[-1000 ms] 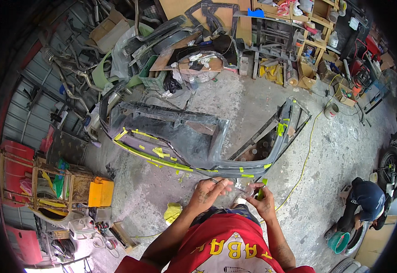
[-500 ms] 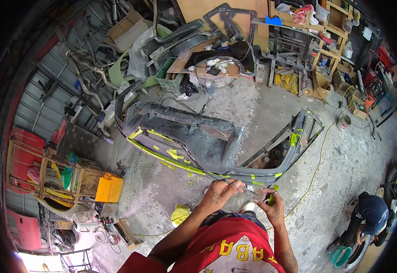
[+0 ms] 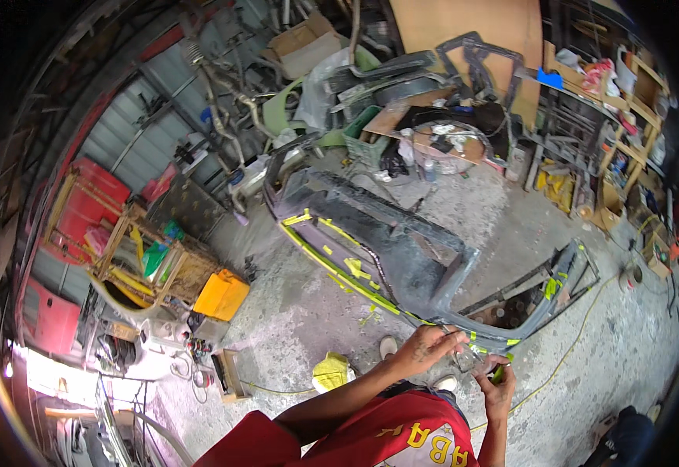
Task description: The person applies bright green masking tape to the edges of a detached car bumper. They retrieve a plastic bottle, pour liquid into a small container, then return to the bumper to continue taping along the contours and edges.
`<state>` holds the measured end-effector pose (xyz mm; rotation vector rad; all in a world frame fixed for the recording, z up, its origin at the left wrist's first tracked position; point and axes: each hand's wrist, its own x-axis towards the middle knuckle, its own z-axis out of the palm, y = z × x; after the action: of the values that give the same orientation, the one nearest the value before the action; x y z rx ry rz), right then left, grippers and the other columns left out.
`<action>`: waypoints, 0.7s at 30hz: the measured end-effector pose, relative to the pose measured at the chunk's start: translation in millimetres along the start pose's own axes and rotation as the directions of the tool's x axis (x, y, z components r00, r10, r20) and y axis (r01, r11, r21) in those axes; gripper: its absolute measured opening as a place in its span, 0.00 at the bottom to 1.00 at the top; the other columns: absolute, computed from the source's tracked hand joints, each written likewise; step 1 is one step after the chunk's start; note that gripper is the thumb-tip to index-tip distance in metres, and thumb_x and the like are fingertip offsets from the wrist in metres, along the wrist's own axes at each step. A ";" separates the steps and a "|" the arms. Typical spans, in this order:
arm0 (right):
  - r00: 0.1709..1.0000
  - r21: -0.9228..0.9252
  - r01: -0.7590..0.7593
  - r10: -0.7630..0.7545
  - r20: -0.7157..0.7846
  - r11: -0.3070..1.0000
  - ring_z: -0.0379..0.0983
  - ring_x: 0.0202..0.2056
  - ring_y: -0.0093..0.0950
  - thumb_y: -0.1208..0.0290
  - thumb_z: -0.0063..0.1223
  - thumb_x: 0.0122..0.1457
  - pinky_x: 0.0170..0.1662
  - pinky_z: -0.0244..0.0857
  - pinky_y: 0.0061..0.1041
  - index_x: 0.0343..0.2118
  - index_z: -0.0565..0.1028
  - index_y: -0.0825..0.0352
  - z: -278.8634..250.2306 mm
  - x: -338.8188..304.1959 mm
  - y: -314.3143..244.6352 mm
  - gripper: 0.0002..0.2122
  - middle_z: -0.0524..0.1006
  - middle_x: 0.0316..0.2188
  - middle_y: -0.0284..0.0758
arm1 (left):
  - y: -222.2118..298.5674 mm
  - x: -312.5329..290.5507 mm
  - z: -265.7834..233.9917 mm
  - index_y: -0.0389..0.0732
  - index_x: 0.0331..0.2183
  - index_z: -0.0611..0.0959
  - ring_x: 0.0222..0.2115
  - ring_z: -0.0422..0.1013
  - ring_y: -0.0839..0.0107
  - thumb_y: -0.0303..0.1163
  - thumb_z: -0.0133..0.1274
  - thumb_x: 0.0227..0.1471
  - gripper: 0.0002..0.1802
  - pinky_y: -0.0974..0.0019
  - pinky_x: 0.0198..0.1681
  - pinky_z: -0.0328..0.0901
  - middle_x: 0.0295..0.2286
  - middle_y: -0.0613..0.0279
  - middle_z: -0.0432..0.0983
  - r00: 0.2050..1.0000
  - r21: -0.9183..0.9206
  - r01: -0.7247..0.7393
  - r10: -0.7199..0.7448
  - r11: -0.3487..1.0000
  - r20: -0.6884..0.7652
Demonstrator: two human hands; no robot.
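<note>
My left hand [image 3: 430, 348] is closed in a pinch on a thin stick-like tool, whose tip points toward my right hand. My right hand [image 3: 497, 384] has its fingers closed round a yellow-green piece that looks like masking tape [image 3: 498, 375]. A small clear object [image 3: 469, 360] shows between the two hands; its kind is too small to make out. Just beyond my hands lies a large dark grey car bumper [image 3: 413, 268] with sanded patches. Strips of yellow-green tape [image 3: 339, 272] run along its near edge and across its right end.
A yellow cloth-topped bundle [image 3: 333, 372] lies on the floor left of my feet. Farther left stand an orange box [image 3: 221, 295] and a rusty frame. Car parts and a green crate [image 3: 365, 134] are piled at the back. A yellow hose [image 3: 565, 350] crosses the floor. A co-worker [image 3: 627, 440] crouches at lower right.
My view has turned left, so the bumper and surroundings sit farther right and the co-worker is mostly out of the picture. Both hands stay close together in front of me, still closed.
</note>
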<state>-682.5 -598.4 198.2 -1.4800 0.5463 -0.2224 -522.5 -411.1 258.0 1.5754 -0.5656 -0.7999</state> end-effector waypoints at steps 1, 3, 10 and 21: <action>1.000 -0.014 -0.027 0.027 0.003 1.000 0.66 0.33 0.18 0.82 0.69 0.48 0.38 0.61 0.18 0.44 0.74 0.67 1.4 0.5 -3.1 0.20 0.74 0.34 0.26 | -1.7 -0.3 -1.2 0.32 0.44 0.83 0.36 0.78 0.73 0.39 0.46 0.69 0.19 0.68 0.42 0.72 0.34 0.57 0.83 0.999 0.023 -0.010 0.012 1.000 -0.047; 0.999 -0.004 -0.009 0.009 0.034 1.000 0.68 0.35 0.19 0.82 0.69 0.49 0.40 0.62 0.19 0.45 0.74 0.67 1.3 3.8 5.0 0.20 0.75 0.36 0.27 | -4.5 1.9 -5.4 0.32 0.43 0.83 0.35 0.78 0.73 0.38 0.47 0.69 0.18 0.68 0.41 0.72 0.33 0.58 0.83 1.000 0.067 -0.023 0.024 0.997 -0.016; 0.995 0.048 -0.027 0.023 0.098 0.998 0.70 0.40 0.21 0.84 0.67 0.50 0.45 0.63 0.21 0.46 0.73 0.68 23.2 11.7 0.1 0.20 0.75 0.38 0.30 | -6.3 -16.2 -24.7 0.34 0.43 0.84 0.29 0.75 0.78 0.37 0.49 0.68 0.17 0.71 0.32 0.69 0.27 0.61 0.81 0.981 0.024 -0.138 0.140 0.990 -0.131; 0.952 -0.192 0.170 -0.111 0.286 0.967 0.67 0.36 0.20 0.82 0.68 0.50 0.41 0.62 0.20 0.43 0.74 0.67 160.4 59.0 -7.8 0.18 0.74 0.35 0.28 | -33.8 -72.4 -155.4 0.34 0.43 0.84 0.29 0.77 0.75 0.35 0.50 0.67 0.15 0.69 0.31 0.70 0.30 0.57 0.83 0.924 -0.027 -0.237 0.216 0.971 -0.315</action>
<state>-554.0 -485.5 193.1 -1.7292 0.2458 -0.0687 -453.4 -251.1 244.1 1.5051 -0.4755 -0.3812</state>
